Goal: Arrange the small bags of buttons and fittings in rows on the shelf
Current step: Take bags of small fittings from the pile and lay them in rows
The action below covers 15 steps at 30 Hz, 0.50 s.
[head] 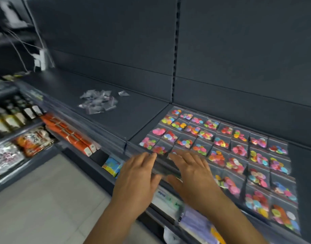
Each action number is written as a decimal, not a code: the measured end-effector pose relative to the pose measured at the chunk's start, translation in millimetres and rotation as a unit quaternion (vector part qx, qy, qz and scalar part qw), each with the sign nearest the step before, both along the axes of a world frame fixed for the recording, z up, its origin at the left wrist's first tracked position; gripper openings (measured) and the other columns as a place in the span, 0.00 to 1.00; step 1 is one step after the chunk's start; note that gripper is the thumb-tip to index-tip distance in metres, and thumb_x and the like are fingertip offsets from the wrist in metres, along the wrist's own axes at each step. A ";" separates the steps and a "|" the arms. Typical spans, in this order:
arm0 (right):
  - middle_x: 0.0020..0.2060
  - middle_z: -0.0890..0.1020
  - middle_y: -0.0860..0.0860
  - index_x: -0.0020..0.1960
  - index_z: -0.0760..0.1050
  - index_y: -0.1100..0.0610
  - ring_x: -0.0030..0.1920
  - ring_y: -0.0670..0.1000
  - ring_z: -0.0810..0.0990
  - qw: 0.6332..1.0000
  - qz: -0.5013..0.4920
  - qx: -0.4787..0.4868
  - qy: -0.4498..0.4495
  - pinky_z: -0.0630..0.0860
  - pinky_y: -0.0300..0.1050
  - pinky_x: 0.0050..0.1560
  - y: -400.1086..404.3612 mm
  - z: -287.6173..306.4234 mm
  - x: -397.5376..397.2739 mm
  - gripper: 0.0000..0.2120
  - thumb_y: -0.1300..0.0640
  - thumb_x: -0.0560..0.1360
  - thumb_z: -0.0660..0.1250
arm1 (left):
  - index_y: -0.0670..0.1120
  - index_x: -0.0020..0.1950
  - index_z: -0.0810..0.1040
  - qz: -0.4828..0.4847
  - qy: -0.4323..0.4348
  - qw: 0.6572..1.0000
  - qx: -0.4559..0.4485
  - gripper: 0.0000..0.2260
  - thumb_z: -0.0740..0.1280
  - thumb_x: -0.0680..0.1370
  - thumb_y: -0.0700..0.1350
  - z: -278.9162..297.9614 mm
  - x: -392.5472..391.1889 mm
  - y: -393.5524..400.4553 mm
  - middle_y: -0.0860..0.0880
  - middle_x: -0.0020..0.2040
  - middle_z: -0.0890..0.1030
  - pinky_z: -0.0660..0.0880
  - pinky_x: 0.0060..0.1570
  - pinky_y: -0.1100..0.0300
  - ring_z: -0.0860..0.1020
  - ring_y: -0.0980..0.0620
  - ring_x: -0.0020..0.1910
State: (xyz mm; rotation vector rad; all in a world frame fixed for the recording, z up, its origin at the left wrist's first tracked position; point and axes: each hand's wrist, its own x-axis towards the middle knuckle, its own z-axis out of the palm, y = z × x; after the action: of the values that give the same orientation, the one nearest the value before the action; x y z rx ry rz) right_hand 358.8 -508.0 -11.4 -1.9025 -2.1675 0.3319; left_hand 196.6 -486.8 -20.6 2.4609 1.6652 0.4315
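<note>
Hovering both hands, left hand [139, 170] and right hand [191, 171], fingers spread flat, over the near-left corner of the button bags [221, 150] grid, while the unsorted loose bags [97, 102] sit far-left on the shelf [133, 111], nearer the left.

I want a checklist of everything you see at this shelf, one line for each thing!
Surface: dark shelf, bare in the middle.
Job's things: bags of coloured buttons lie flat in rows on the right part; a loose pile of clear bags lies further left.
Clutter: one stray clear bag beside the pile.
Hands: left hand and right hand are at the shelf's front edge with fingers spread, blurred; they seem to hold nothing.
Cables: thin white wires at the far left.
Surroundings: orange boxes, bottles and snack packets on lower shelves; pale floor.
</note>
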 end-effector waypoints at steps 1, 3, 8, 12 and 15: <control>0.75 0.56 0.45 0.76 0.52 0.46 0.75 0.48 0.52 1.000 0.003 0.000 0.005 0.47 0.46 0.73 8.3 0.1 -19.4 0.29 0.42 0.78 0.56 | 0.53 0.77 0.52 0.007 0.002 1.000 0.002 0.27 0.56 0.80 0.57 -0.7 -19.2 5.9 0.55 0.75 0.59 0.54 0.72 0.60 0.57 0.54 0.74; 0.75 0.56 0.45 0.76 0.53 0.47 0.75 0.48 0.53 1.000 0.012 0.002 0.015 0.48 0.48 0.74 23.4 0.9 -56.0 0.29 0.42 0.78 0.57 | 0.53 0.77 0.54 0.019 0.003 1.000 0.003 0.27 0.57 0.80 0.56 -1.1 -55.2 17.0 0.54 0.75 0.60 0.55 0.72 0.60 0.58 0.53 0.73; 0.75 0.56 0.44 0.75 0.54 0.47 0.75 0.47 0.52 0.999 0.037 0.005 0.020 0.45 0.47 0.74 59.5 2.5 -129.3 0.28 0.42 0.78 0.57 | 0.51 0.76 0.59 0.053 -0.004 0.999 0.010 0.26 0.60 0.79 0.54 3.9 -129.5 41.0 0.52 0.73 0.65 0.58 0.70 0.59 0.62 0.52 0.71; 0.75 0.56 0.45 0.76 0.54 0.47 0.75 0.47 0.53 0.998 0.063 0.005 0.017 0.47 0.46 0.73 91.4 5.6 -173.4 0.29 0.42 0.78 0.57 | 0.51 0.76 0.57 0.080 -0.008 0.997 0.018 0.26 0.59 0.80 0.55 4.5 -172.4 62.8 0.52 0.74 0.63 0.56 0.71 0.60 0.60 0.53 0.72; 0.75 0.56 0.45 0.76 0.54 0.47 0.75 0.47 0.53 0.997 0.080 0.002 0.011 0.47 0.45 0.73 117.7 6.3 -199.9 0.29 0.42 0.78 0.57 | 0.50 0.76 0.60 0.099 -0.019 0.995 0.022 0.26 0.60 0.79 0.54 3.9 -197.5 82.3 0.51 0.72 0.66 0.59 0.70 0.58 0.63 0.51 0.71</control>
State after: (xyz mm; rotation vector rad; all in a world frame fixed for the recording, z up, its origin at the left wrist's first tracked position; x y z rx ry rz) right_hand 158.9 -390.3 -5.1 -1.7177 -2.3091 0.3746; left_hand -1.0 -404.6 -16.7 2.3093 1.9103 0.5404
